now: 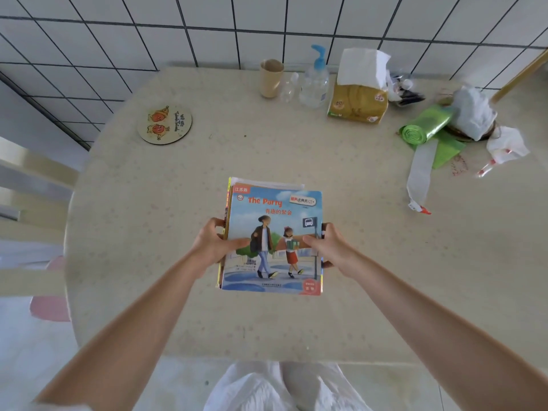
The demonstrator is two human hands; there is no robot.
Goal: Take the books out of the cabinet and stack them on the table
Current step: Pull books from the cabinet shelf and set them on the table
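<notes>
A stack of thin books (pixel 271 212) sits in the middle of the beige table (pixel 166 221). The top one has a blue cover titled "The Party" with two walking figures. My left hand (pixel 215 243) grips the stack's left edge, thumb lying on the cover. My right hand (pixel 327 246) grips the right edge the same way. White pages of a lower book stick out at the far edge. The cabinet is out of view.
A round cartoon coaster (pixel 165 124) lies at the far left. Along the tiled wall stand a paper cup (pixel 271 78), a pump bottle (pixel 315 80) and a tissue pack (pixel 358 99). Green bag roll (pixel 425 127) and crumpled plastic clutter the far right. A chair (pixel 29 221) stands left.
</notes>
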